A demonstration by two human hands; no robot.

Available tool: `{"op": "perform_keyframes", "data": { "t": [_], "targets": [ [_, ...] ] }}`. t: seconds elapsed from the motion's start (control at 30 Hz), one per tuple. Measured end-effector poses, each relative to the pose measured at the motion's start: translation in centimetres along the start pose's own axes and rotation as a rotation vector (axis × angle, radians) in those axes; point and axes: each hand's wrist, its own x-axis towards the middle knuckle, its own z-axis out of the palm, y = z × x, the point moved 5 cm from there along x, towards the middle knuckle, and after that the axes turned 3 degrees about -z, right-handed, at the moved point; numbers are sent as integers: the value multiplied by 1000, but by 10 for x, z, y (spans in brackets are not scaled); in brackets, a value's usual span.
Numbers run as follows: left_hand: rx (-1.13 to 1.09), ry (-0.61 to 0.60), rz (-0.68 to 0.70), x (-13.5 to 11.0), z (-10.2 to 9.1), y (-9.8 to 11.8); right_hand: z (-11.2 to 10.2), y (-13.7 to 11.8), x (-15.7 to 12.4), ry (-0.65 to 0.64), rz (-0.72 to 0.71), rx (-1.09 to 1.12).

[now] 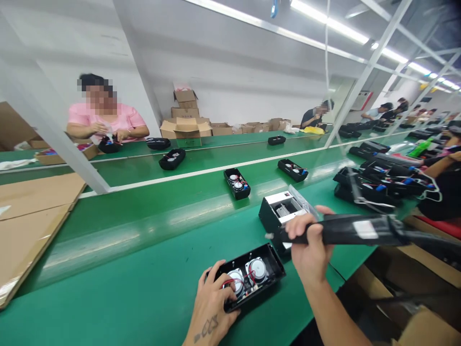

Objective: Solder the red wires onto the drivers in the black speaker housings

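Note:
My left hand [212, 299] grips the edge of an open black speaker housing [250, 278] lying on the green conveyor belt [118, 283]. Two round speaker drivers [256, 270] and red wires sit inside it. My right hand [308, 245] is raised above the belt, closed around the end of a long black speaker casing [356, 229] with a white label. Just beyond that hand, partly hidden by it, stands a black box-shaped housing [281, 214] with a white top and a clear plastic sheet.
Open black housings [236, 183] lie along the belt, and a dense pile of wired black units [378, 182] sits at the right. Flat cardboard sheets [32, 226] lie at the left. A co-worker in pink [104, 120] handles a unit across the line.

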Motion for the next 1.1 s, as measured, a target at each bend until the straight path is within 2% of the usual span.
{"op": "perform_keyframes", "data": {
  "t": [0.07,0.13,0.27,0.4,0.47,0.57,0.7,0.8,0.9,1.0,1.1],
  "targets": [
    [14,0,5,1,-1,0,-24,-4,34,177,-202,-105],
    [21,-13,2,3,-2,0,-47,0,60,280,-273,-301],
    [34,-39,-11,5,-3,-3,-76,14,88,164,-112,-456],
    [36,-46,15,7,-2,-4,-92,0,83,175,-148,-460],
    [43,-26,15,6,-2,-4,-94,-2,77,134,-121,-501],
    [50,10,2,5,-3,-5,-97,10,67,53,-39,-569],
    [39,0,37,2,1,-7,-105,28,56,38,5,-593],
    [68,72,50,0,4,-8,-105,35,54,-13,54,-606],
    [85,143,56,-1,4,-6,-100,33,50,-107,133,-614],
    [57,108,59,0,0,-1,-90,26,36,-204,209,-599],
    [18,96,38,0,-9,6,-74,20,11,-266,289,-444]
  ]
}}
